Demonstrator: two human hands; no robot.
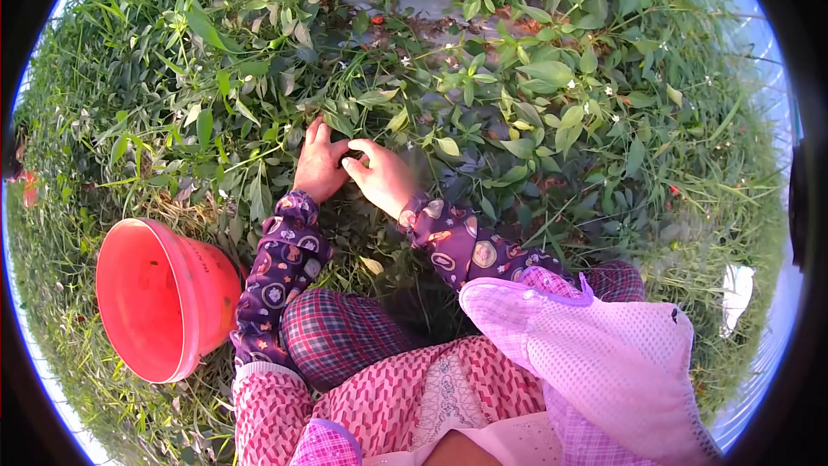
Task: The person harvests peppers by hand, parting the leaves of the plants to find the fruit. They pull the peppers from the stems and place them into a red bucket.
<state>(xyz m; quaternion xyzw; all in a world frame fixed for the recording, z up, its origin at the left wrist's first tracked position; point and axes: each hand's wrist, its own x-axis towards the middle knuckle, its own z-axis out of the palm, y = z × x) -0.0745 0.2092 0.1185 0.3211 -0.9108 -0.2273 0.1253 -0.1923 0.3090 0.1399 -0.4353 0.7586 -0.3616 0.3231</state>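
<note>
My left hand [320, 166] reaches into the leafy green plants [371, 108], its fingers bent among the leaves and their tips partly covered. Right beside it, my right hand [384, 179] has its thumb and forefinger drawn together close to the left thumb. Between the two hands the gap is narrow and dark, and whatever they pinch there is hidden. Patterned dark purple sleeves cover both forearms. Small white flowers dot the plants around the hands.
A red bucket [207, 293] lies tilted on the grass at left, its mouth facing me. Small red spots, one of them a red fruit [377, 20], show among the foliage. A white scrap [736, 298] lies at far right. Purple cloth [604, 354] hangs over my right side.
</note>
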